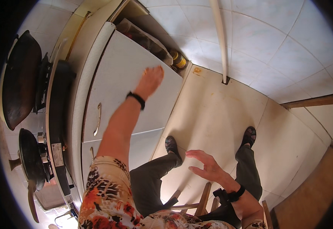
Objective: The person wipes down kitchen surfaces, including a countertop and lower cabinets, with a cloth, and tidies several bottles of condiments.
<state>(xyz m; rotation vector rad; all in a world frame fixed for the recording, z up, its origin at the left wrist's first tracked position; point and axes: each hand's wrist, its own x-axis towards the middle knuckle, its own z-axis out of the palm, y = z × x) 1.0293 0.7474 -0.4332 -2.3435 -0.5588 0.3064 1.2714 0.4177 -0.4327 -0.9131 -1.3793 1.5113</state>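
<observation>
My left hand [150, 80] is stretched out in front of a white cabinet door [132, 86]. Its fingers look curled but are blurred by motion, and I cannot tell whether it touches the door or holds anything. My right hand [206, 167] hovers above my lap, thumb and fingers apart, with nothing in it. A curved metal handle [97, 119] is on the door, nearer the counter edge than my left hand. Beyond that hand, a plastic bag [146, 40] and a jar with a yellow lid [178, 59] sit in the gap between cabinet and wall.
On the left, a large wok [22, 81] and a lidded pan [32, 160] stand on a gas stove [60, 114] set on the counter. A white pipe [221, 40] runs down the tiled wall to the floor [212, 108]. Wooden stool legs [203, 199] show beneath me.
</observation>
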